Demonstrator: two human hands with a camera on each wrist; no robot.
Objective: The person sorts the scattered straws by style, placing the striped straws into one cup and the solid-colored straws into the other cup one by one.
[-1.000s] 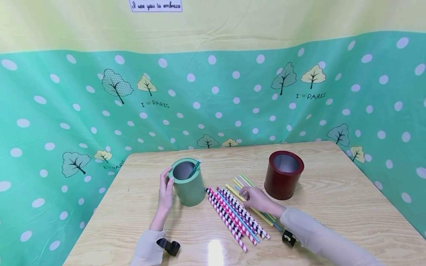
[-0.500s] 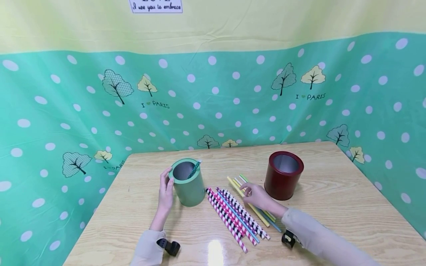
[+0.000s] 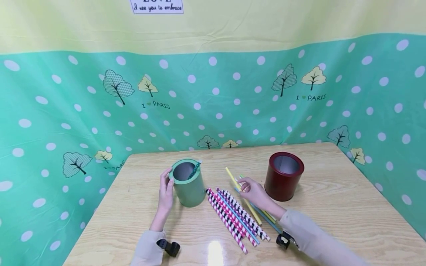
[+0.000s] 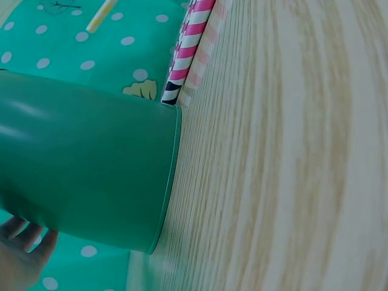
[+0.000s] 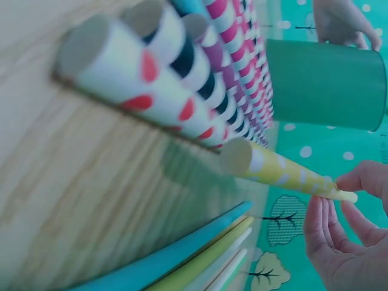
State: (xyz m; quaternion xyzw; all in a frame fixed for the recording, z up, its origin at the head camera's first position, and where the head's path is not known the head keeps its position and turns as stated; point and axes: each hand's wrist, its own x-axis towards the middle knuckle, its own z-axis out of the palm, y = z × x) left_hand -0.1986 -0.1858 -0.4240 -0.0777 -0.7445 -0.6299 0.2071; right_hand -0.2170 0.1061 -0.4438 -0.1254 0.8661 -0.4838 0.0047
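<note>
In the head view my left hand holds the near-left rim and side of an upright green can. A dark teal straw with white dots leans inside the can. My right hand pinches a yellow paper straw with pale spots between thumb and fingers, and the right wrist view shows it raised off the table. Below that hand lie blue, yellow-green and pale straws. To its left is a bundle of patterned paper straws, striped and dotted in pink, black, purple and white.
A dark red can stands upright to the right of my right hand, its inside partly visible. Everything sits on a light wooden table. A green dotted cloth hangs behind it.
The yellow straw, among the others one second ago, is now pinched and lifted, its far end higher. My right hand has risen slightly. My left hand stays at the green can.
</note>
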